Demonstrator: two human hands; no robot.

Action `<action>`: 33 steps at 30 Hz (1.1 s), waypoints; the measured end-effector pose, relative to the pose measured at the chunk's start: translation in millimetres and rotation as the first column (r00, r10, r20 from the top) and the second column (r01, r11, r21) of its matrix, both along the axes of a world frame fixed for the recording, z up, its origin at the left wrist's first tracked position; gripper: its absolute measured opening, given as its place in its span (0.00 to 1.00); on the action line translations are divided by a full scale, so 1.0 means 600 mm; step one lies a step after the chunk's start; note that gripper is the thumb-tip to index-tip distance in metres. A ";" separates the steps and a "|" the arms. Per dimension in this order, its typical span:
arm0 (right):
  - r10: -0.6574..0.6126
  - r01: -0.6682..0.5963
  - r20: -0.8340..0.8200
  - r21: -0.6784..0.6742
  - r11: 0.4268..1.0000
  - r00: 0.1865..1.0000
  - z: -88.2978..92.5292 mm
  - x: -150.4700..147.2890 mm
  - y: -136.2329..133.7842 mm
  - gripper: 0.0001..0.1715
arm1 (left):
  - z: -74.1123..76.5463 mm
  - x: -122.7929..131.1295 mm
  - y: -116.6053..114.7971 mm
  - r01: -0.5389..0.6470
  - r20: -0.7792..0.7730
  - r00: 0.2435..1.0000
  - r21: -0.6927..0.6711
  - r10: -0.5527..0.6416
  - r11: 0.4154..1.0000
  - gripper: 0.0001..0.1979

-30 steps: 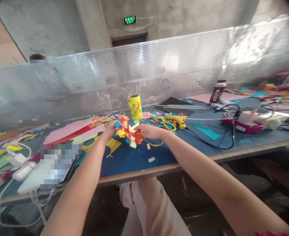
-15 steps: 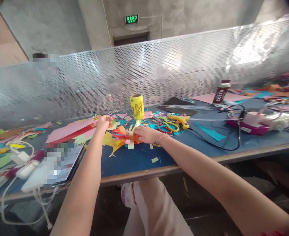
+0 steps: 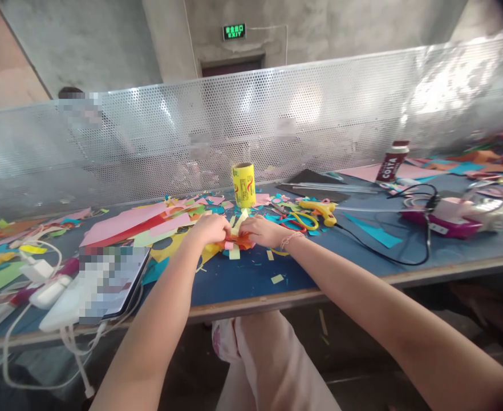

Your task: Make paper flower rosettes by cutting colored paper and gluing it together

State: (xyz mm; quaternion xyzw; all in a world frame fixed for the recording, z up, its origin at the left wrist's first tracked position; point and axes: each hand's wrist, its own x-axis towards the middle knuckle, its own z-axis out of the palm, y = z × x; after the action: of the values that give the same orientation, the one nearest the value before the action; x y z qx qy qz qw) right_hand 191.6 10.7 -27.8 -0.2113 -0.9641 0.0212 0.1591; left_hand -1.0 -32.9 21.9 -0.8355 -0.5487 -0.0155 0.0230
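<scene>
Both hands meet over a bundle of coloured paper strips [image 3: 235,246], orange, yellow, pink and pale green, lying on the blue table. My left hand [image 3: 214,229] is curled at its left side, fingertips pressed into the strips. From the right, my right hand [image 3: 262,230], with a bracelet at the wrist, grips the same bundle with bent fingers. My hands cover much of it. Just behind stands a yellow cardboard tube [image 3: 244,186]. Scissors with yellow and red handles [image 3: 303,221] lie right of my right hand, beside a yellow glue gun [image 3: 322,211].
Paper scraps and pink sheets [image 3: 123,224] spread over the blue table [image 3: 243,282]. At left lie a tablet [image 3: 127,285] and white cables. A brown bottle [image 3: 392,163], black cord and purple power strip [image 3: 443,222] are at right. A perforated metal screen [image 3: 157,137] runs behind.
My left hand has moved right from the scraps onto the paper-strip bundle. My right hand stays on the bundle. The view has shifted slightly.
</scene>
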 end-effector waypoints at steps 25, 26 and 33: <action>-0.053 0.056 -0.037 0.086 0.995 0.998 0.000 -0.009 -0.005 0.16 | -0.017 -0.004 0.015 -0.023 -0.002 1.000 -0.011 0.023 1.000 0.17; -0.070 0.074 -0.044 0.077 0.994 0.997 -0.001 -0.009 -0.003 0.16 | -0.018 -0.005 0.016 -0.024 0.001 1.000 -0.015 0.024 1.000 0.17; -0.105 0.107 -0.036 0.065 0.992 0.994 -0.006 -0.010 0.001 0.16 | -0.019 -0.005 0.019 -0.023 -0.021 1.000 -0.025 0.022 0.999 0.16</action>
State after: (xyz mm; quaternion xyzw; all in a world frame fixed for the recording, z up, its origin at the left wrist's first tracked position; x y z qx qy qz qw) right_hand 185.7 11.4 -31.2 -0.2564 -0.9490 -0.0159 0.1826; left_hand -4.1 -21.4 10.2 -0.8296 -0.5580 0.0004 0.0182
